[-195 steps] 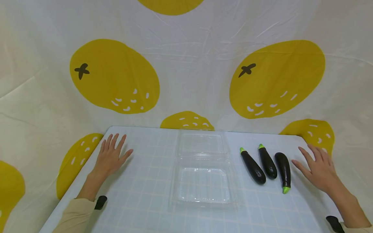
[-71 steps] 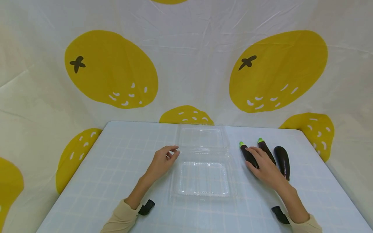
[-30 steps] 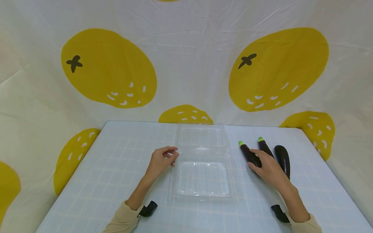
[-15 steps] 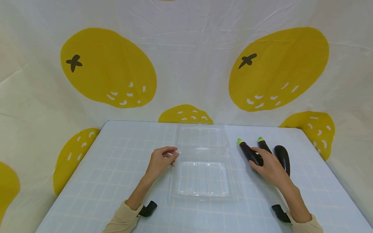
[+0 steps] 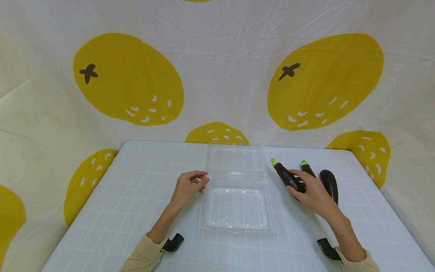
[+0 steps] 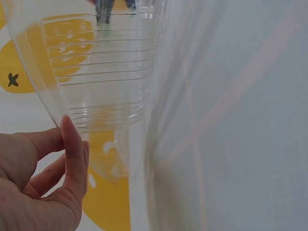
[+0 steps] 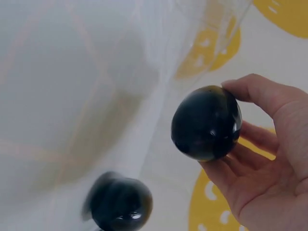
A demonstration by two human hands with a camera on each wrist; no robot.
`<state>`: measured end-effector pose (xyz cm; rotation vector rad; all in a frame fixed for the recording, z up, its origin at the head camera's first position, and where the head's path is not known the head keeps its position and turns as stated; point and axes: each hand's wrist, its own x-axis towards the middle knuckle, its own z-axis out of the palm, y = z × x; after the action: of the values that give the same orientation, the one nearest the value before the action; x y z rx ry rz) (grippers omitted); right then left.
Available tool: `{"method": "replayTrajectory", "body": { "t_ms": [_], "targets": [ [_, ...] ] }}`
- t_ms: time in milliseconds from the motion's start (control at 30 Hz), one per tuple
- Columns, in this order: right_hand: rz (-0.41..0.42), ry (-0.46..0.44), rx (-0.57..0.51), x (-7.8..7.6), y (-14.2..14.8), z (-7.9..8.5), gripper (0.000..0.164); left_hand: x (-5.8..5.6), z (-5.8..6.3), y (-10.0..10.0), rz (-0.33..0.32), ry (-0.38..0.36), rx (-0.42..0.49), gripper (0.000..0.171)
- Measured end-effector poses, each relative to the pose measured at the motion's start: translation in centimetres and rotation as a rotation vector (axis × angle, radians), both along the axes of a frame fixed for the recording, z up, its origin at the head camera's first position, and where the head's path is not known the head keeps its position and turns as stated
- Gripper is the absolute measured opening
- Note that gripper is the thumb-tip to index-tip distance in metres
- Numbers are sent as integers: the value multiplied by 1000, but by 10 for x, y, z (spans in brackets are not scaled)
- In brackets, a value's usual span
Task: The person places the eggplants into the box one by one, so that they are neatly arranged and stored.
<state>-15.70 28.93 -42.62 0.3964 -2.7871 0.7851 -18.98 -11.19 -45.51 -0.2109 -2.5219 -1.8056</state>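
My right hand (image 5: 314,192) grips a dark eggplant (image 5: 285,175) near its thick end, the green stem pointing away and to the left. In the right wrist view, thumb and fingers hold the round end of that eggplant (image 7: 207,124) from its sides. My left hand (image 5: 187,189) pinches the left rim of a clear plastic clamshell box (image 5: 238,207), close to its hinge. From the left wrist view, thumb and fingertip meet on the edge of the clear box (image 6: 96,62). The box lies open, its lid (image 5: 236,160) folded back toward the wall.
Two more eggplants lie at the right, one with a green stem (image 5: 304,164), partly behind my right hand, the other dark and smooth (image 5: 329,185). A pale checked cloth covers the table (image 5: 142,181). Behind hangs a white curtain (image 5: 224,75) with yellow fruit prints.
Both hands came inward from the table's sides; the left took the box rim. The right took hold of the leftmost eggplant, which has now shifted left, toward the box. Left hand stays still lately.
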Motion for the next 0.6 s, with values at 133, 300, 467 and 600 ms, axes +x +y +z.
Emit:
{"method": "replayTrajectory", "body": {
  "t_ms": [133,300,467,600],
  "targets": [
    [26,25,-2,0,-3,7,54,-1,0,0,1,6,0,27],
    [67,52,8,-1,-7,13,53,0,1,-1,7,-3,-4,28],
    [98,37,10,1,-11,19,54,0,2,-1,9,-11,-15,28],
    [115,7,13,3,-14,25,54,0,2,-1,4,-15,-7,28]
  ]
}}
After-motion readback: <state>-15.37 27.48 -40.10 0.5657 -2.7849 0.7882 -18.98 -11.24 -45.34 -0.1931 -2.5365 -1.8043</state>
